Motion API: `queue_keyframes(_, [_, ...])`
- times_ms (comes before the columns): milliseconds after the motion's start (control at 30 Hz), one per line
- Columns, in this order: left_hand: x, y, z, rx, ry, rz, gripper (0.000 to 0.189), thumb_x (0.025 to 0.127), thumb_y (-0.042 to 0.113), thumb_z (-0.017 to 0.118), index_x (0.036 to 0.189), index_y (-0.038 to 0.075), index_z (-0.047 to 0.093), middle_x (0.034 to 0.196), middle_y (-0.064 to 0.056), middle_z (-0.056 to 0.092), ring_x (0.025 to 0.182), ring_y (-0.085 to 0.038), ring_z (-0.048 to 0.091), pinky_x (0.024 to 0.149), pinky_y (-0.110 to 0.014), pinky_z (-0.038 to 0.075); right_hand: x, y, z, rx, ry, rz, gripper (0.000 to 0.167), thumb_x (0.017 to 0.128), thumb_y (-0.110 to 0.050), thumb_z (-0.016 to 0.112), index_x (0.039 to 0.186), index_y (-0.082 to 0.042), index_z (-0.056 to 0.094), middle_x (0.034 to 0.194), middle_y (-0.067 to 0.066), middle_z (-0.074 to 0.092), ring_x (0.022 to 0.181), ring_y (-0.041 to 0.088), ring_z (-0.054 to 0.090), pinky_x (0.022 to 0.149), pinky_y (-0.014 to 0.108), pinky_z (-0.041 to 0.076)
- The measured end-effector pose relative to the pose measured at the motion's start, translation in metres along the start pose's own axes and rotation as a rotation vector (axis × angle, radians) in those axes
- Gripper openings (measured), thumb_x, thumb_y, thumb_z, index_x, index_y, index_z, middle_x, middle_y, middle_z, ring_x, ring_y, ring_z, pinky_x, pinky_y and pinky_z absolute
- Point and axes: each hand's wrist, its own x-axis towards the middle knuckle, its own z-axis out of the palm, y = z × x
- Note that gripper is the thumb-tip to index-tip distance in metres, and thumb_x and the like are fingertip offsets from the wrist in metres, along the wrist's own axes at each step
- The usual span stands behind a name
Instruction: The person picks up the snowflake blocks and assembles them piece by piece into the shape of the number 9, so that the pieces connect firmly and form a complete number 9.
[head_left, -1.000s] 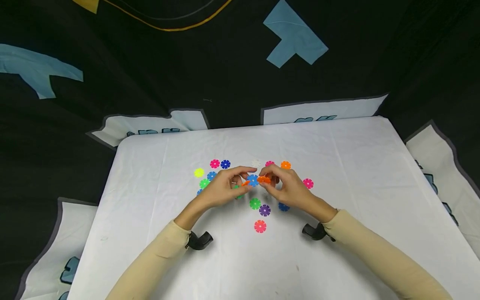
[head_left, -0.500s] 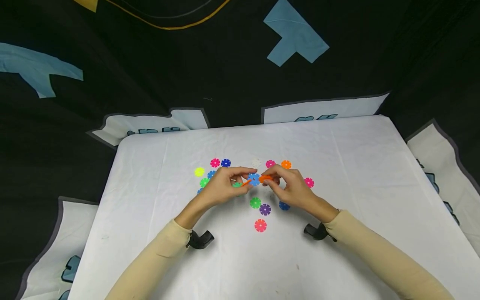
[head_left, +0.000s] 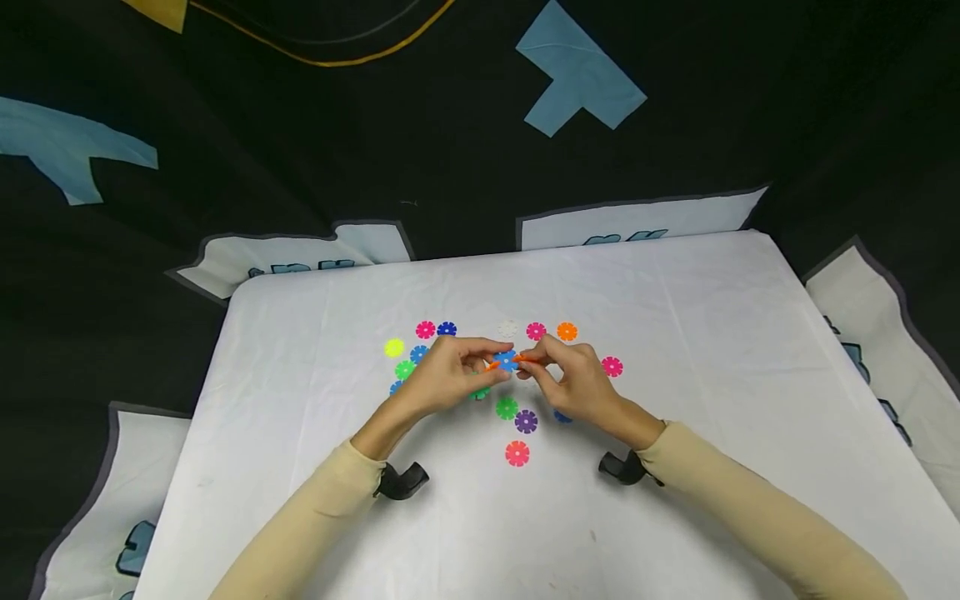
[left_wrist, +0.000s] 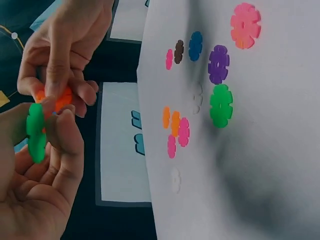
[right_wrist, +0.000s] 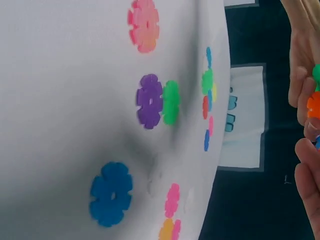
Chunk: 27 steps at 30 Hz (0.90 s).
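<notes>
In the head view, my left hand (head_left: 442, 377) pinches a light-blue notched snowflake disc (head_left: 506, 361) between thumb and index finger. An orange disc (right_wrist: 313, 104) and a green disc (left_wrist: 36, 132) sit beside it within the left hand, apparently joined to it in a row. My right hand (head_left: 583, 385) pinches another orange disc (left_wrist: 61, 100), seen nearly edge-on in the head view, against the blue disc's right side. Fingers hide whether its slot is engaged. Both hands are raised above the table, fingertips close together.
Loose discs lie on the white-covered table (head_left: 480, 533). Green (head_left: 507, 407), purple (head_left: 526, 422) and coral (head_left: 517, 453) ones are nearest me. Several lie behind the left hand, including a yellow disc (head_left: 394, 347). Pink (head_left: 612, 367) and orange (head_left: 567, 332) discs are around the right hand.
The orange disc in my right hand has turned from showing its face to nearly edge-on, and is now against the blue disc. My left hand stays almost still.
</notes>
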Motion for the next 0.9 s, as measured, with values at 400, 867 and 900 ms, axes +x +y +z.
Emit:
queue_keyframes(400, [0.000, 0.004, 0.002, -0.045, 0.018, -0.024, 0.038, 0.086, 0.022, 0.076, 0.121, 0.010, 0.069, 0.090, -0.004, 0.074, 0.059, -0.027, 0.065, 0.048, -0.021, 0.039, -0.002, -0.003, -0.015, 0.095, -0.153, 0.133, 0.016, 0.092, 0.005, 0.061, 0.107, -0.001, 0.059, 0.088, 0.011, 0.075, 0.073, 0.016, 0.074, 0.073, 0.029, 0.059])
queue_keyframes(867, [-0.004, -0.003, -0.009, -0.025, 0.050, -0.010, 0.038, 0.085, 0.024, 0.078, 0.121, 0.013, 0.069, 0.094, -0.005, 0.068, 0.071, -0.022, 0.062, 0.056, -0.021, 0.043, -0.002, 0.009, -0.022, 0.086, -0.259, 0.255, 0.031, 0.093, -0.006, 0.066, 0.120, 0.000, 0.052, 0.084, 0.008, 0.074, 0.068, 0.015, 0.070, 0.070, 0.029, 0.058])
queue_keyframes(900, [-0.005, -0.004, -0.012, -0.025, 0.058, -0.007, 0.038, 0.085, 0.024, 0.078, 0.120, 0.015, 0.068, 0.093, -0.005, 0.067, 0.070, -0.020, 0.061, 0.056, -0.021, 0.043, -0.005, 0.015, -0.031, 0.037, -0.277, 0.275, 0.037, 0.091, -0.008, 0.068, 0.123, -0.001, 0.052, 0.085, 0.006, 0.072, 0.069, 0.015, 0.068, 0.068, 0.029, 0.057])
